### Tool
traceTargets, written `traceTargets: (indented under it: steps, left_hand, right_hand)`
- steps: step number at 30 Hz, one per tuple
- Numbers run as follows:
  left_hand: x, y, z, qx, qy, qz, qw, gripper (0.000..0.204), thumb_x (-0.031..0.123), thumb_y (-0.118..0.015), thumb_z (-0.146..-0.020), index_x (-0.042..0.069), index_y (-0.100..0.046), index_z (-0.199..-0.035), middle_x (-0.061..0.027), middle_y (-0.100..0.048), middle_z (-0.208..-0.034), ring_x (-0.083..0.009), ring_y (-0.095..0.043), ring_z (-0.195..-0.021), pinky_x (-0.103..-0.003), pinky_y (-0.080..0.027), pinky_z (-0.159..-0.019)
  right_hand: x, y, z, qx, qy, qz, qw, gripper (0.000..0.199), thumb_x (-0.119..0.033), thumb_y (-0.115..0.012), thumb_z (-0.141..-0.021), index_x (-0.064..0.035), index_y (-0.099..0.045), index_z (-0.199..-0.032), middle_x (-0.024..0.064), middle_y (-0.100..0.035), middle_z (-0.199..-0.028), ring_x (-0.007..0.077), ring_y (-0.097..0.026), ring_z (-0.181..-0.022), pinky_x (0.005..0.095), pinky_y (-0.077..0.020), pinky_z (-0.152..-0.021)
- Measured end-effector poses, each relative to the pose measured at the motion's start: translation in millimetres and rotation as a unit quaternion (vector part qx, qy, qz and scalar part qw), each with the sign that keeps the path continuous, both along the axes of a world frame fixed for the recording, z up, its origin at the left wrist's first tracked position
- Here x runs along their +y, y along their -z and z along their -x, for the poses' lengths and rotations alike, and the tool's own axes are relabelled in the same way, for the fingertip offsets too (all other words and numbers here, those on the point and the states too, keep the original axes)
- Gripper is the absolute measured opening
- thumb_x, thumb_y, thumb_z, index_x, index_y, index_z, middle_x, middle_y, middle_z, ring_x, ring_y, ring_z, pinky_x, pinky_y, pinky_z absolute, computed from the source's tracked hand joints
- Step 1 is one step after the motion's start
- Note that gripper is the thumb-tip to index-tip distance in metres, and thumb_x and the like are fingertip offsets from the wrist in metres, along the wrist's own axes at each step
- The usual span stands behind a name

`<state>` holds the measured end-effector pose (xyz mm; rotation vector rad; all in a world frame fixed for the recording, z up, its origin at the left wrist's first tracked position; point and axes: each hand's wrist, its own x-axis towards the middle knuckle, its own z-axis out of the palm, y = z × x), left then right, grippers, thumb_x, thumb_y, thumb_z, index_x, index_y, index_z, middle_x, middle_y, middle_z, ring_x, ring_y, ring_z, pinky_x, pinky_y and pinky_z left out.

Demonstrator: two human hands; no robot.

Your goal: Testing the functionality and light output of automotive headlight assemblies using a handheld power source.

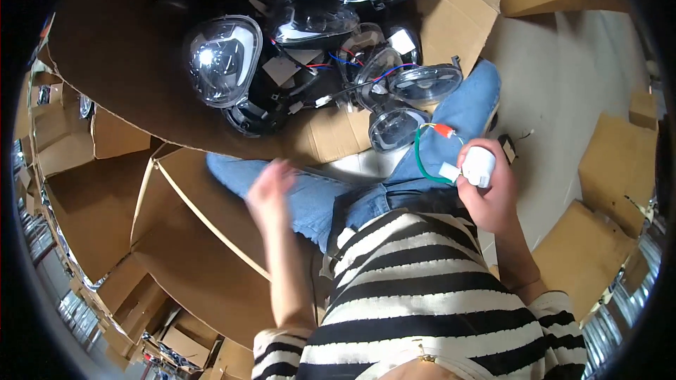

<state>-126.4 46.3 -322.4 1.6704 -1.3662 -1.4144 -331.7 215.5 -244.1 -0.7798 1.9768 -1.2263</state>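
Here, below and right of the headlamp carton (127,63), a white plastic housing (479,165), probably light and stiff, is enclosed by the curled right hand (497,195); its body, not the green lead (417,152), is best gripped. The blurred left hand's (271,190) closure cannot be told.

A large open cardboard box (127,63) carries the pile, its brown inner wall curving around it. On its bottom, partly hidden, lies a loose heap of lamp units (225,63) with clear, rounded lenses and black housings, several leaning on one another. Red and blue wires (320,65) with pale connectors (323,100) trail among them, beside a whitish paper piece (283,69). Beyond, on the pale grey floor (546,84), brown cartons (616,162) stand along the right side.
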Motion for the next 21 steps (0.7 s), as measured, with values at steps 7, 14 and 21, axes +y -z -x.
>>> traceTargets:
  steps: [7, 14, 21]
  left_hand:
    - [-16, 133, 91, 0.268, -0.055, -0.375, 0.886, 0.026, 0.034, -0.052, -0.075, 0.008, -0.054, -0.076, 0.004, -0.046, -0.057, -0.0044, -0.037, -0.045, -0.017, -0.027, -0.038]
    - [-7, 117, 122, 0.371, -0.154, -0.237, 0.885, 0.009, 0.011, -0.049, -0.078, 0.003, -0.052, -0.076, -0.0027, -0.054, -0.067, -0.008, -0.047, -0.056, -0.02, -0.04, -0.054]
    - [32, 42, 141, 0.174, 0.359, 0.105, 0.911, 0.015, 0.004, -0.049, -0.075, 0.002, -0.053, -0.089, -0.0079, -0.055, -0.082, -0.0177, -0.051, -0.077, -0.026, -0.039, -0.071]
  right_hand:
    - [8, 7, -7, 0.053, 0.025, -0.01, 0.998, 0.034, 0.0, -0.05, -0.066, -0.0013, -0.039, -0.098, 0.0105, -0.048, -0.087, 0.0167, -0.048, -0.077, 0.0264, -0.0383, -0.067]
    - [18, 14, -9, -0.092, 0.061, -0.067, 0.992, 0.033, -0.002, -0.052, -0.067, -0.0021, -0.04, -0.098, 0.0136, -0.05, -0.085, 0.0201, -0.052, -0.077, 0.0283, -0.0397, -0.068]
    - [17, 46, 11, -0.185, 0.035, -0.001, 0.982, 0.032, -0.001, -0.05, -0.07, -0.0004, -0.037, -0.099, 0.0084, -0.047, -0.088, 0.0148, -0.047, -0.083, 0.0266, -0.0378, -0.072]
